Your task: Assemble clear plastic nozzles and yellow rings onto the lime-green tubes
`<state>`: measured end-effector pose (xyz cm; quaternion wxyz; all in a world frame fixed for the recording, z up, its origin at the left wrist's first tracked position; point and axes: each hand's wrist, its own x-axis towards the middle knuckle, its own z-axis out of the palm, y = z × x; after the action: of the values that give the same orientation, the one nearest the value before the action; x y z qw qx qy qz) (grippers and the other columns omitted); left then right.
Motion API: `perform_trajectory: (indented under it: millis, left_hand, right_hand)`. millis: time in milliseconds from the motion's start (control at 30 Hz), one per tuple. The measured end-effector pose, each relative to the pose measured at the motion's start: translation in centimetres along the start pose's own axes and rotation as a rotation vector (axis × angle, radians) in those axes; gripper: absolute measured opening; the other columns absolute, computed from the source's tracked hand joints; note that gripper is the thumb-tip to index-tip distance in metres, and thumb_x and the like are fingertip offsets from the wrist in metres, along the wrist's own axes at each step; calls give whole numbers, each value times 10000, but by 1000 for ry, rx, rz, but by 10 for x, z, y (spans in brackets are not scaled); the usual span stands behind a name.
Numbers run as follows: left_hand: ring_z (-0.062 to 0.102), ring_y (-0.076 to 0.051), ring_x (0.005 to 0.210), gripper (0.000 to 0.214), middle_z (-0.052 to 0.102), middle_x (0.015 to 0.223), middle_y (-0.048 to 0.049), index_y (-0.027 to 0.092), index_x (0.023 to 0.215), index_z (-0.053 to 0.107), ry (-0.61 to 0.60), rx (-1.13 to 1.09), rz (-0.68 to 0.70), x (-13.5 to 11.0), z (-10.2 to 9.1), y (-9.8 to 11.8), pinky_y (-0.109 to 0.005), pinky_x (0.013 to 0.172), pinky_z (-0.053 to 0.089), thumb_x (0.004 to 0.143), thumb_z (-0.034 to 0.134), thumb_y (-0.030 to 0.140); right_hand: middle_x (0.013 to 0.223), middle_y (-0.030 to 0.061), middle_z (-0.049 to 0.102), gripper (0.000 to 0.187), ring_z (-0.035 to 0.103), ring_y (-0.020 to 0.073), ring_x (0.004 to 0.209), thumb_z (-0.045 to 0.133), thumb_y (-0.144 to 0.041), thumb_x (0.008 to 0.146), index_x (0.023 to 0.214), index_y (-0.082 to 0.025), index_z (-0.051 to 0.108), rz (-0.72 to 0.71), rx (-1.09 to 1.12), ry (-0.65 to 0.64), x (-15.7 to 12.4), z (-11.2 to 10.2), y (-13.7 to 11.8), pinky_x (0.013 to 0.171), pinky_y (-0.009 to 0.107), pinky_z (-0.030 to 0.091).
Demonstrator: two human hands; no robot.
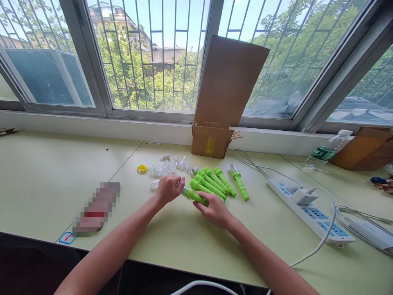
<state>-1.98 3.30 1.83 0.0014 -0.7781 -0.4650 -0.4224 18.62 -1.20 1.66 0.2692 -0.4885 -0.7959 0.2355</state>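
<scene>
My right hand (215, 211) grips a green ribbed plastic handle (196, 196) just above the table. My left hand (168, 188) is closed around a small clear piece at the handle's left end; the piece itself is mostly hidden by my fingers. Behind them lies a row of several more green handles (215, 182), one (240, 185) a little apart to the right. Several small clear plastic caps (167, 166) are scattered to the left of the row, beside a yellow ring (142, 168).
An open cardboard box (211, 140) stands against the window sill. A white power strip (310, 213) with a plugged charger and cables lies to the right. A plastic bottle (327, 152) and another carton (365, 149) sit far right. A blurred object (96, 209) lies left.
</scene>
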Motion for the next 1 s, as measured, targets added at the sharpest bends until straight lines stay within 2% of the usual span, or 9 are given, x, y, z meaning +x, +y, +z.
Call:
perform_trajectory:
  millis: [333,1000]
  left_hand:
    - [318,-91,446,440,456,474,16,174,501,447,-78,20,-65,1,-2,1,-245,514,254,901,409,354]
    - [326,-91,455,442,454,477,13,170,511,437,-113,12,-94,1,-2,1,-251,526,239,903,395,371]
  right_hand:
    - [919,32,750,333,679,236,809,577,-362,827,1109,-232,698,9,-20,-9,1,-1,-1,798,330,489]
    - [929,43,751,363,682,244,817,580,-377,823,1134,-228,692,25,-34,-16,1,-2,-2,806,337,485]
